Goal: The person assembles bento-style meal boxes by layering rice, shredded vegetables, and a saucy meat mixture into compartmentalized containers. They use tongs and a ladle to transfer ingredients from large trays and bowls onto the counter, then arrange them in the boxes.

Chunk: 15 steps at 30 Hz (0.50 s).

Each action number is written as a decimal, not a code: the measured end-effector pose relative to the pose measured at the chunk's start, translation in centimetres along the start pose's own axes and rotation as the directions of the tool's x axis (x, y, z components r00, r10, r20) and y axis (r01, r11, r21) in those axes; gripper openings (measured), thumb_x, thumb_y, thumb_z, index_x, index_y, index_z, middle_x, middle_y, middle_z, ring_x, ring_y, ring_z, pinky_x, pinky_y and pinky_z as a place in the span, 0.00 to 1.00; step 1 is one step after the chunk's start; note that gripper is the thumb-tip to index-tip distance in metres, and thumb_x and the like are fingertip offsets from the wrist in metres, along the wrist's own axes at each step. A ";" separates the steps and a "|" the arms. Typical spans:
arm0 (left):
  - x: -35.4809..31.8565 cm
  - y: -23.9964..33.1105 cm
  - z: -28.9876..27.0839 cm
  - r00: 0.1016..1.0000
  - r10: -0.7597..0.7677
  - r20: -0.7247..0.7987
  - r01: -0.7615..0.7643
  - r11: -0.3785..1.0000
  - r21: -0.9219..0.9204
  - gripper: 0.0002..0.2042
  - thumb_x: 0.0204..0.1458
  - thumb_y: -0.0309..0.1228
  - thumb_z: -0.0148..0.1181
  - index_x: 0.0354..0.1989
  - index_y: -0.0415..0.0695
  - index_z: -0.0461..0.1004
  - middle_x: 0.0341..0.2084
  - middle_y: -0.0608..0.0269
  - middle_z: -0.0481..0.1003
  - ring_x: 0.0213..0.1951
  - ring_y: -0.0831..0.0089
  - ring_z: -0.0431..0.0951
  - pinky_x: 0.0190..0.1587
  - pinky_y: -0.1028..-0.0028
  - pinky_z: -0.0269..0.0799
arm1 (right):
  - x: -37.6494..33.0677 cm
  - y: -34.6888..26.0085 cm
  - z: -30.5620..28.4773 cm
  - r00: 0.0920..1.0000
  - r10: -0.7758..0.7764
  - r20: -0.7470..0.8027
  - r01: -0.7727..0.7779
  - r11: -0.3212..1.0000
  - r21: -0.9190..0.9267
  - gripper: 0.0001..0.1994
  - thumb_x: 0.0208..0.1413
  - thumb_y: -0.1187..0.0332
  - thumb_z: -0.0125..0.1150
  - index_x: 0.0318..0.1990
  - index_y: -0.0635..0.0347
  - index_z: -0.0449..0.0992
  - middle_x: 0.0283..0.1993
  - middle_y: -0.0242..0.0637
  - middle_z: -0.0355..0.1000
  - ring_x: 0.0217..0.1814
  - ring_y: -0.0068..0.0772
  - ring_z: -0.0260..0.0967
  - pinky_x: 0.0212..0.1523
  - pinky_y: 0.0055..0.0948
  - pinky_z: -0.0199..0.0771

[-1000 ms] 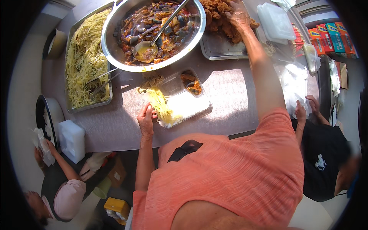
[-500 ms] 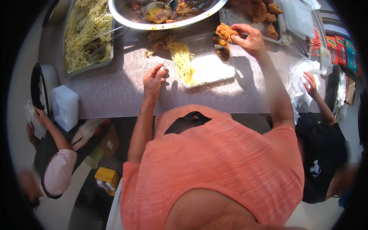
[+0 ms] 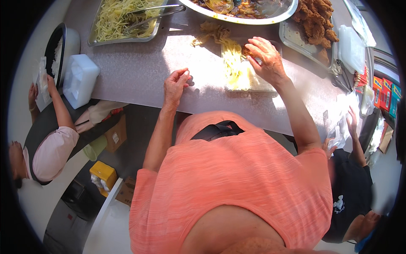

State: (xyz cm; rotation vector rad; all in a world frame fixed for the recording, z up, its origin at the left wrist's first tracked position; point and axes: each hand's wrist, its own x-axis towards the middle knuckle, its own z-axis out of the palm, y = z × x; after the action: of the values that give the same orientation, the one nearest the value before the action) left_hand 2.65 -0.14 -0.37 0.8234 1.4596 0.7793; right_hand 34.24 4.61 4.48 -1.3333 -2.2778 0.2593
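A clear plastic meal box (image 3: 249, 82) lies on the grey table (image 3: 135, 72) in front of me, with yellow noodles (image 3: 234, 67) in its left half. My right hand (image 3: 265, 59) reaches down into the far end of the box, its fingertips on a brown fried piece (image 3: 246, 51). My left hand (image 3: 175, 84) rests on the table left of the box with its fingers curled and nothing in it. My orange shirt hides the near table edge.
At the far edge stand a tray of noodles with tongs (image 3: 122, 17), a big metal bowl of stew (image 3: 241, 8) and a tray of fried pieces (image 3: 315, 25). A white box (image 3: 80, 78) and a rice pot (image 3: 59, 46) sit left. One person works at each side.
My right hand has carried the fried piece from the tray down into the meal box. My left hand has let go of the box edge and moved away left.
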 end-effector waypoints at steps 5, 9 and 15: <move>-0.1 0.6 -2.8 0.991 -0.069 0.111 0.109 0.901 -0.420 0.18 0.61 0.41 0.47 0.49 0.39 0.71 0.43 0.57 0.76 0.41 0.72 0.76 0.36 0.78 0.71 | 6.4 -5.1 3.1 0.973 0.038 0.229 -0.011 0.993 -0.118 0.08 0.50 0.70 0.60 0.37 0.60 0.75 0.41 0.40 0.73 0.43 0.39 0.73 0.38 0.37 0.76; 0.9 1.3 -4.6 0.975 -0.069 0.213 0.186 0.781 -0.596 0.22 0.62 0.45 0.42 0.52 0.40 0.69 0.45 0.55 0.75 0.43 0.70 0.76 0.38 0.75 0.72 | 13.0 -5.8 7.3 0.791 0.291 0.538 0.010 0.873 -0.487 0.07 0.52 0.70 0.56 0.37 0.58 0.77 0.38 0.45 0.76 0.39 0.42 0.77 0.33 0.39 0.78; 1.1 1.7 -9.1 0.950 0.006 0.312 0.187 0.789 -0.585 0.21 0.62 0.45 0.43 0.52 0.40 0.70 0.45 0.56 0.75 0.43 0.71 0.76 0.39 0.76 0.73 | 16.0 -3.8 12.5 0.781 0.269 0.564 -0.005 0.905 -0.426 0.07 0.53 0.71 0.53 0.36 0.58 0.78 0.35 0.44 0.77 0.40 0.43 0.77 0.36 0.37 0.78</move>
State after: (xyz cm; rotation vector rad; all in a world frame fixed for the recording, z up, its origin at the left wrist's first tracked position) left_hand -6.44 1.72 0.96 0.3421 0.8774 0.9345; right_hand 18.62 17.38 0.12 -1.8506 -2.8921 0.3205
